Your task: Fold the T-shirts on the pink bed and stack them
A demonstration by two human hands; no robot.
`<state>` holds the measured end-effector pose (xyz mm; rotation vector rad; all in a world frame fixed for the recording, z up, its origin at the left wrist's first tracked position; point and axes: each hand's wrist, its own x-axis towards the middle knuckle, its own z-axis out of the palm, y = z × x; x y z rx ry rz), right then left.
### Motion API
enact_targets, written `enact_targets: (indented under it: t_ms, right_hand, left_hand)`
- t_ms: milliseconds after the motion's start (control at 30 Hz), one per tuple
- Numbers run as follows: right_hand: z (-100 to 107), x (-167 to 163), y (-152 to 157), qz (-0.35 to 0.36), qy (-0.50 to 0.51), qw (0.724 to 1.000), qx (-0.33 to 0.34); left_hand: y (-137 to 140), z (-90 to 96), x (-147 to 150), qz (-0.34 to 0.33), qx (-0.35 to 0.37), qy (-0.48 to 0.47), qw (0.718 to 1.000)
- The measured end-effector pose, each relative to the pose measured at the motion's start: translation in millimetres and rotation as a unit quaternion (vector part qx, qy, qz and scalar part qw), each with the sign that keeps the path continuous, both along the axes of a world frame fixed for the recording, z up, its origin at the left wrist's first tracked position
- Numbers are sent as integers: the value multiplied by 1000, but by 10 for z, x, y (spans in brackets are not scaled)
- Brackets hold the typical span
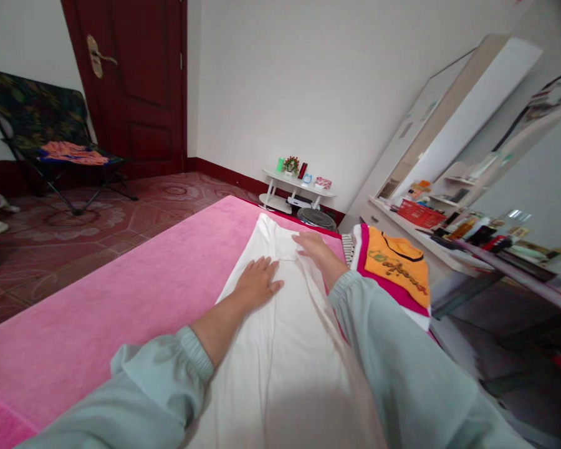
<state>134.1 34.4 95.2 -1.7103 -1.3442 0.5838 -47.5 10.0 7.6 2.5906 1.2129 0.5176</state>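
Observation:
A long white garment (303, 349) lies stretched out in front of me on the pink bed cover (159, 274), with lengthwise creases and a folded part near its far end. My left hand (258, 284) rests flat on the garment's left side, fingers spread. Farther out, my right hand (315, 246) touches the far right edge of the garment. Its fingers reach leftward over the cloth, stretched out, with the fingertips on the folded part. The underside of the right hand is hidden.
Folded clothes, an orange shirt (397, 265) on top, lie right of the garment. A low white stand (299, 182) with small items is beyond the bed. A cluttered dressing table (402, 231) stands right; a folding chair (42, 134) and red door (144, 81) are left.

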Motion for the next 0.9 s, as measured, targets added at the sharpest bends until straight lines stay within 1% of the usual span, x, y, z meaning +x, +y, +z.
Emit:
enact_targets:
  t_ms: [67, 133, 167, 233, 300, 367, 467, 533, 600, 633, 733, 800, 833, 867, 900]
  right_hand:
    - [55, -135, -88, 57, 24, 998, 0]
    - [69, -124, -286, 105, 6, 994, -6]
    - [56, -74, -427, 112, -22, 993, -12]
    - [-1, 75, -785, 103, -110, 988, -37]
    - [-68, 220, -1220, 98, -201, 971, -81]
    - [-110, 308, -1678, 107, -260, 948, -146]
    - [-113, 315, -2269, 113, -292, 915, -254]
    - [-91, 264, -2529, 116, -307, 899, -291]
    - [-56, 185, -2664, 121, -309, 897, -291]
    - [-31, 135, -2692, 124, -301, 903, -280]
    - [80, -67, -2691, 113, -244, 939, -215]
    - [160, -232, -2686, 119, -174, 961, -181]
    - [189, -313, -2693, 139, -134, 964, -181]
    - [205, -387, -2704, 173, -94, 961, -195]
    - [208, -451, -2715, 213, -61, 951, -218]
  left_hand:
    - [13, -2, -5, 1, 1, -10, 1000]
    - [30, -16, -5, -1, 2, -16, 1000]
    - [38, -26, -4, -1, 2, -18, 1000]
    - [50, -45, -1, 1, 4, -20, 1000]
    - [56, -56, 0, 2, 8, -19, 1000]
    - [55, -56, 0, 0, 14, -14, 1000]
    - [47, -45, 1, -1, 18, -10, 1000]
    - [42, -41, 2, 1, 20, -12, 1000]
    - [39, -43, 2, 1, 23, -17, 1000]
    - [38, -47, 1, -1, 24, -19, 1000]
    - [45, -62, -6, -4, 23, -33, 999]
    - [57, -71, -11, -8, 14, -64, 998]
    - [65, -75, -13, -11, 9, -85, 996]
    - [75, -77, -14, -12, 5, -105, 994]
    - [85, -79, -15, -13, 2, -123, 992]
